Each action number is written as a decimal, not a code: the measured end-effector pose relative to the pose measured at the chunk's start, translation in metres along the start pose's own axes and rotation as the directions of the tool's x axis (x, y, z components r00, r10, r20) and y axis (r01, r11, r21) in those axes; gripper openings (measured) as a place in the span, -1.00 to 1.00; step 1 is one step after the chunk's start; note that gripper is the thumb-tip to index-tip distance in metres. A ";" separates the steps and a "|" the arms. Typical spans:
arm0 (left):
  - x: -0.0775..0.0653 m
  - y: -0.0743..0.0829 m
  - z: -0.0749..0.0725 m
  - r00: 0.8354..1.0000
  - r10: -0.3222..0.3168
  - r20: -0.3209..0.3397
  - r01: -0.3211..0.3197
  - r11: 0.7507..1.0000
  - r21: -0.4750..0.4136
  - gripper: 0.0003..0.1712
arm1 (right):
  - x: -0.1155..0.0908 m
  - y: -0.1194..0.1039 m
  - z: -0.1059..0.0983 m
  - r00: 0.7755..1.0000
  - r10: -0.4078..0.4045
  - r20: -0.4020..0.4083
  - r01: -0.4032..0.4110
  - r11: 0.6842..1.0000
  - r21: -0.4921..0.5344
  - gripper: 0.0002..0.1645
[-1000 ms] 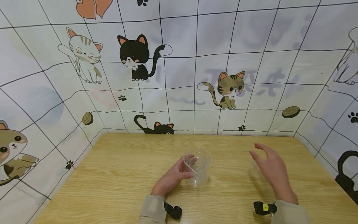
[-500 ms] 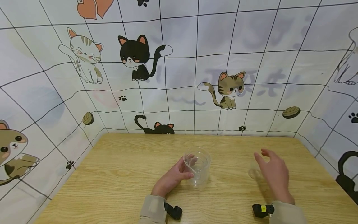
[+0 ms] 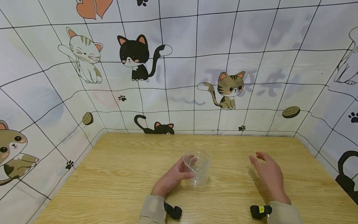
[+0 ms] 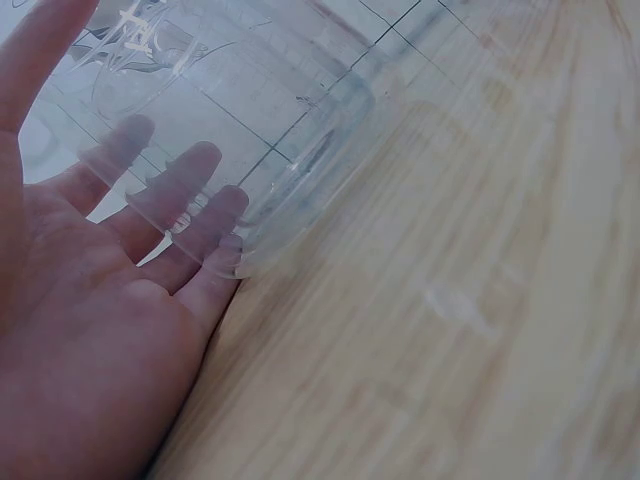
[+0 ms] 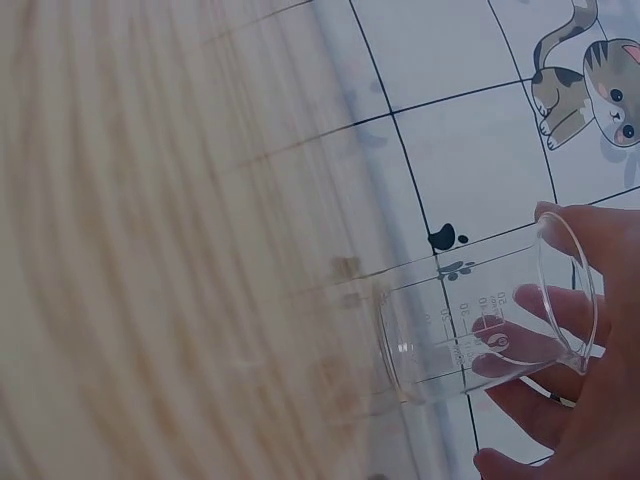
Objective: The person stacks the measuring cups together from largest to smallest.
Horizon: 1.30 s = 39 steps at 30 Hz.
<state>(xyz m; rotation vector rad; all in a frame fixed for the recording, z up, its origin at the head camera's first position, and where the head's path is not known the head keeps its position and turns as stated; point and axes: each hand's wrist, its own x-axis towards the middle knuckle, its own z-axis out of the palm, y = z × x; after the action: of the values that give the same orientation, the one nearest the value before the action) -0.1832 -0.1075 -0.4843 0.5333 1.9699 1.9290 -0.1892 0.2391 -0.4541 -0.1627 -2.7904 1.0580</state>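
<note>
My left hand (image 3: 172,177) holds a clear, wide-rimmed cup (image 3: 202,174) near the middle of the table, thumb on the near side. Through the cup's wall (image 4: 300,130) the left fingers (image 4: 185,175) show curved along it in the left wrist view. Off to the right, my right hand (image 3: 269,174) grips a small clear measuring beaker (image 5: 450,335) close to its rim. Printed graduation marks and a spout show on the beaker in the right wrist view. From the head view, most of the beaker hides behind the right fingers, with only its faint lower part visible.
Both things are over a wooden table (image 3: 117,168). A white cloth wall (image 3: 181,71) with grid lines and printed cats encloses it at the back and both sides. A small black camera (image 3: 174,212) sits on the left wrist, another camera (image 3: 258,211) on the right.
The right hand has come down nearer to me, then shifted slightly left, and the beaker's lower part now shows below its fingers. The left hand and the cup have stayed in place.
</note>
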 end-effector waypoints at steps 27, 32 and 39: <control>-0.002 0.001 0.001 1.000 -0.007 -0.007 0.007 1.000 -0.014 -0.21 | 0.005 -0.008 0.008 0.939 -0.080 0.334 0.051 0.994 0.094 0.03; -0.001 0.001 0.001 1.000 -0.010 -0.010 0.010 1.000 -0.011 -0.21 | 0.004 -0.010 0.010 0.926 -0.130 0.353 0.093 0.988 0.121 -0.04; -0.001 0.000 0.001 1.000 -0.012 -0.013 0.012 1.000 -0.016 -0.20 | 0.004 -0.011 0.013 0.897 -0.204 0.392 0.144 0.974 0.178 -0.10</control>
<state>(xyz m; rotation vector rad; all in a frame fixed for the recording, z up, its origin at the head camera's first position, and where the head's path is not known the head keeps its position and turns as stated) -0.1816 -0.1068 -0.4840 0.5050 1.9599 1.9441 -0.1956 0.2229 -0.4559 0.3644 -2.9879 1.3775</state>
